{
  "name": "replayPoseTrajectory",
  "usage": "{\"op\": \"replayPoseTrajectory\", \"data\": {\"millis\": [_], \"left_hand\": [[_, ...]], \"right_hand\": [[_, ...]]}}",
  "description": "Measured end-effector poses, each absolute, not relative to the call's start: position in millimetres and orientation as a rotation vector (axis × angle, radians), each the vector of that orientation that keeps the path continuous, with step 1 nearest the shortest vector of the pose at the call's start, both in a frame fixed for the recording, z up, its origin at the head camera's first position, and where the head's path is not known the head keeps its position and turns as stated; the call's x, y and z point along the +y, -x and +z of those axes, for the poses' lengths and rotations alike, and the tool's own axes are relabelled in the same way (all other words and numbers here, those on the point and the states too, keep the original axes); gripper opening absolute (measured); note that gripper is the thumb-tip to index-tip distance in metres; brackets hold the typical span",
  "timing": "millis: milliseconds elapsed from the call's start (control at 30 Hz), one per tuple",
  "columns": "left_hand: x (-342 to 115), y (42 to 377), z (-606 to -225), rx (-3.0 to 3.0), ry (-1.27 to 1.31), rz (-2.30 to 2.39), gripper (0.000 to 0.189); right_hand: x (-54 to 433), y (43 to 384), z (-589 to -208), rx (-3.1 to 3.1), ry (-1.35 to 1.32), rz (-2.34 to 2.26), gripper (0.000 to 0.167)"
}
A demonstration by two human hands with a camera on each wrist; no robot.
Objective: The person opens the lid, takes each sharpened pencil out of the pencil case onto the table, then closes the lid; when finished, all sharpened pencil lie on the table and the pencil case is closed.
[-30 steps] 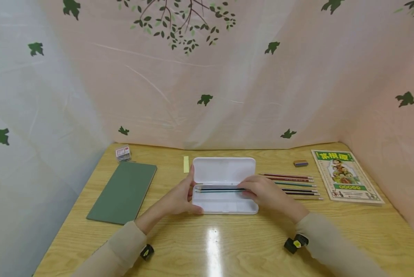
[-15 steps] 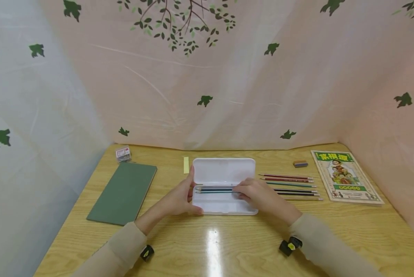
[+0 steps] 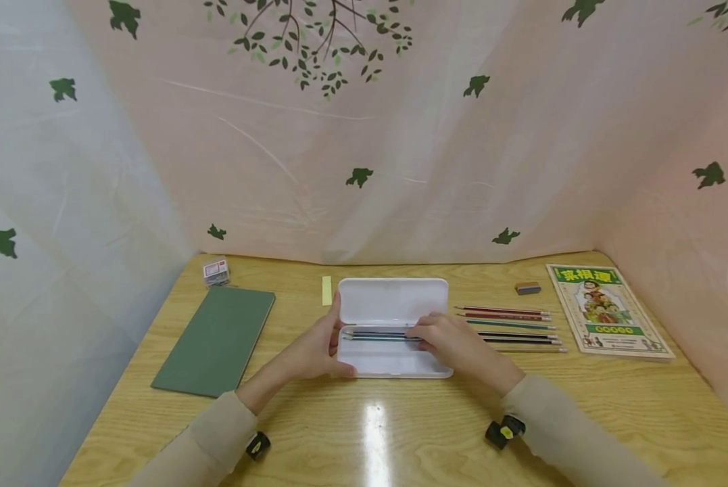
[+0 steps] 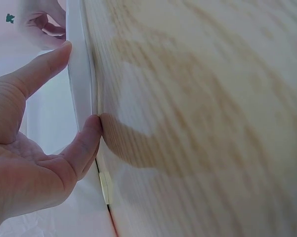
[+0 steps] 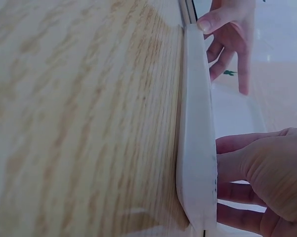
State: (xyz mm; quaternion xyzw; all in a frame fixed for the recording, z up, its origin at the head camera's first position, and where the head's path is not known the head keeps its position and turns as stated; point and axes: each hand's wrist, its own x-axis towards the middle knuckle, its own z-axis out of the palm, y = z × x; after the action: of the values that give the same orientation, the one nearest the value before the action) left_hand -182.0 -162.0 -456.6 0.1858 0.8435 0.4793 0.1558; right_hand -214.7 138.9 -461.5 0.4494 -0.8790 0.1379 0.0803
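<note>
A white pencil case [image 3: 394,365] lies with its lid [image 3: 394,301] raised on the table. My left hand [image 3: 316,343] grips its left end, thumb at the front edge and fingers at the side and back; the left wrist view shows this hand [image 4: 44,143] against the case wall [image 4: 80,69]. Dark pencils [image 3: 378,335] lie lengthwise along the back of the case's lower half, tips to the left. Over their right part, my right hand [image 3: 451,341] holds them with bent fingers. In the right wrist view the fingertips of this hand [image 5: 272,173] are hidden behind the case wall.
Several pencils [image 3: 510,325] lie in a row right of the case. Behind them sits an eraser [image 3: 528,288], with an illustrated booklet [image 3: 607,310] farther right. At left are a green notebook [image 3: 217,341] and a small clear box [image 3: 216,272]. A yellow strip [image 3: 326,291] lies behind the left hand.
My right hand has slid a little left along the pencils inside the case, while their tips stay in place. The left hand and the case have not visibly moved.
</note>
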Motion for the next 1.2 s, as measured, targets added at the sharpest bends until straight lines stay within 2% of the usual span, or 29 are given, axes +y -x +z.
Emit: {"op": "replayPoseTrajectory", "data": {"millis": [233, 633, 1200], "left_hand": [[-162.6, 183.6, -457.6, 2.414, -0.543, 1.365, 0.142], [-162.1, 183.5, -456.3, 2.423, -0.54, 1.348, 0.143], [-162.5, 182.5, -454.6, 2.383, -0.546, 1.379, 0.143]], "right_hand": [[138.0, 216.3, -462.3, -2.637, -1.353, 0.441, 0.02], [137.7, 216.4, -463.7, -2.644, -1.35, 0.44, 0.028], [134.1, 215.2, -458.8, -2.707, -1.365, 0.386, 0.027]]}}
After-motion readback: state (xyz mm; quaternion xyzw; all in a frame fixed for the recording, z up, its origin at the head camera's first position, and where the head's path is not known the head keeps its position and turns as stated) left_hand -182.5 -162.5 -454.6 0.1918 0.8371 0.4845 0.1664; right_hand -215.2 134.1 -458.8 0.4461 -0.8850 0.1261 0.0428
